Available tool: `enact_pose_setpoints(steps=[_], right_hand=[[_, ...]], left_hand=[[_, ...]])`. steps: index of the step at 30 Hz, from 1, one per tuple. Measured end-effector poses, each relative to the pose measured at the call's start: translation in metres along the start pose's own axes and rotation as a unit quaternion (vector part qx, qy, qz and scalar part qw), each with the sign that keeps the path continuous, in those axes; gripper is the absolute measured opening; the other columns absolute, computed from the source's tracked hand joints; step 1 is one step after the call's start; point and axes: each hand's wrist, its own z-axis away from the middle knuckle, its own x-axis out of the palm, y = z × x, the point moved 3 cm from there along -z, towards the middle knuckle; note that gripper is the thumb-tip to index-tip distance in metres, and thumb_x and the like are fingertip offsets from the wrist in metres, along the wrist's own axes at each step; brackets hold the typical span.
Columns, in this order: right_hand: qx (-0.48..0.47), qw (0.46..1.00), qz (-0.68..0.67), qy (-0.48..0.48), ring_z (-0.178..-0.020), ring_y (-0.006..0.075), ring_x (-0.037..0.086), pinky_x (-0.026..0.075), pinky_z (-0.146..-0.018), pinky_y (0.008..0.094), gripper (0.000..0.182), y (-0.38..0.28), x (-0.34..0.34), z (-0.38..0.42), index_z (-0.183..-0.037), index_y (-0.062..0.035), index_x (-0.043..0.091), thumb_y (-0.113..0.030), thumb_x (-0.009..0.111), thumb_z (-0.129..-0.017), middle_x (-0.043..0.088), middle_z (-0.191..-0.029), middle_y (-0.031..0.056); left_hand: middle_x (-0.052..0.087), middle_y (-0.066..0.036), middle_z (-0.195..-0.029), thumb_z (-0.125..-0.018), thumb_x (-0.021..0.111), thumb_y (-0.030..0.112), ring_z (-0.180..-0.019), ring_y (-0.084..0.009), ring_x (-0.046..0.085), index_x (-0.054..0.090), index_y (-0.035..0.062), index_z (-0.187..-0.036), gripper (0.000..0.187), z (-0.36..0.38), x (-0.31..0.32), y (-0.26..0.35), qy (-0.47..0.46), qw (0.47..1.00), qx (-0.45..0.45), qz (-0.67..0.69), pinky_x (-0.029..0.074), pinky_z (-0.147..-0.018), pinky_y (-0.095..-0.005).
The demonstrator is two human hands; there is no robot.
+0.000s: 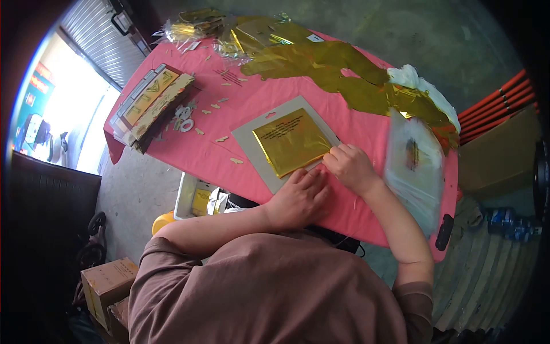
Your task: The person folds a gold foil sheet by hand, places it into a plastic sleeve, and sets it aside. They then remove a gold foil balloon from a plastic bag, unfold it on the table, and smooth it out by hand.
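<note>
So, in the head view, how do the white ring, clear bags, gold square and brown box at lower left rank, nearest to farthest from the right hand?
From the right hand:
1. Gold square: right at the hand, leftward.
2. Clear bags: to its right.
3. White ring: well to its left.
4. Brown box: lower left, off the table.

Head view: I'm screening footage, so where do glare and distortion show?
Head view: the bright white doorway at left looks overexposed; head view: the square gold foil packet glints near its right corner; head view: rounded black corners suggest wide-angle distortion.
</note>
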Motion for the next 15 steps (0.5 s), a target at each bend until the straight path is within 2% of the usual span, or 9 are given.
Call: enact_pose_setpoints(steps=[2, 4, 6, 8, 14, 15], right_hand=[[-0.012, 0.999, 0.028, -0.016, -0.069, 0.0224, 0.057, 0.047, -0.06, 0.0342, 0.011, 0.0, 0.002, -0.003, -0.068, -0.0093, 0.051, -0.013, 0.06, -0.071, 0.051, -0.069, 0.0054], [-0.028, 0.998, 0.05, -0.039, -0.067, 0.02, 0.057, 0.048, -0.059, 0.032, 0.006, 0.002, 0.005, -0.003, -0.068, -0.0099, 0.051, -0.01, 0.053, -0.074, 0.053, -0.068, 0.0049], [-0.026, 0.997, 0.06, -0.037, -0.067, 0.0198, 0.057, 0.048, -0.057, 0.0317, 0.006, 0.002, 0.01, -0.004, -0.068, -0.01, 0.051, -0.01, 0.053, -0.074, 0.053, -0.068, 0.0048], [-0.023, 0.997, 0.069, -0.038, -0.066, 0.0197, 0.057, 0.048, -0.056, 0.0315, 0.006, 0.004, 0.015, -0.006, -0.068, -0.0101, 0.051, -0.01, 0.053, -0.073, 0.053, -0.068, 0.0047], [-0.015, 0.998, 0.064, -0.009, -0.065, 0.0194, 0.057, 0.047, -0.054, 0.0309, 0.01, 0.004, 0.017, -0.008, -0.067, -0.0106, 0.05, -0.012, 0.055, -0.076, 0.053, -0.068, 0.0044], [-0.007, 0.998, 0.057, -0.001, -0.065, 0.019, 0.056, 0.047, -0.055, 0.0311, 0.008, 0.003, 0.014, -0.007, -0.071, -0.0094, 0.053, -0.014, 0.056, -0.077, 0.052, -0.068, 0.0041]], left_hand=[[0.054, -0.023, -0.115, -0.078, 0.059, 0.031, -0.111, -0.0355, 0.049, 0.054, -0.0031, -0.108, 0.045, 0.002, 0.0, -0.001, -0.012, 0.999, 0.002, 0.043, 0.038, -0.093, -0.0429], [0.054, -0.024, -0.115, -0.079, 0.059, 0.031, -0.111, -0.0365, 0.049, 0.054, -0.0033, -0.108, 0.045, 0.003, 0.001, -0.002, -0.013, 0.999, 0.001, 0.049, 0.038, -0.093, -0.0435], [0.054, -0.025, -0.116, -0.079, 0.058, 0.031, -0.112, -0.0375, 0.049, 0.054, -0.0036, -0.108, 0.045, 0.006, 0.003, -0.003, -0.014, 0.998, 0.0, 0.058, 0.039, -0.094, -0.0441], [0.047, -0.024, -0.128, -0.078, 0.062, 0.033, -0.12, -0.0365, 0.044, 0.05, -0.0001, -0.12, 0.055, 0.008, 0.009, -0.003, -0.074, 0.995, -0.02, 0.07, 0.037, -0.099, -0.0446], [0.047, -0.022, -0.128, -0.077, 0.063, 0.033, -0.12, -0.0358, 0.044, 0.051, 0.0009, -0.12, 0.055, 0.006, 0.008, -0.007, -0.085, 0.991, -0.033, 0.095, 0.037, -0.098, -0.0438], [0.047, -0.022, -0.128, -0.077, 0.063, 0.033, -0.12, -0.0358, 0.044, 0.051, 0.0009, -0.12, 0.055, 0.006, 0.006, -0.007, -0.085, 0.991, -0.031, 0.097, 0.037, -0.098, -0.0438]])
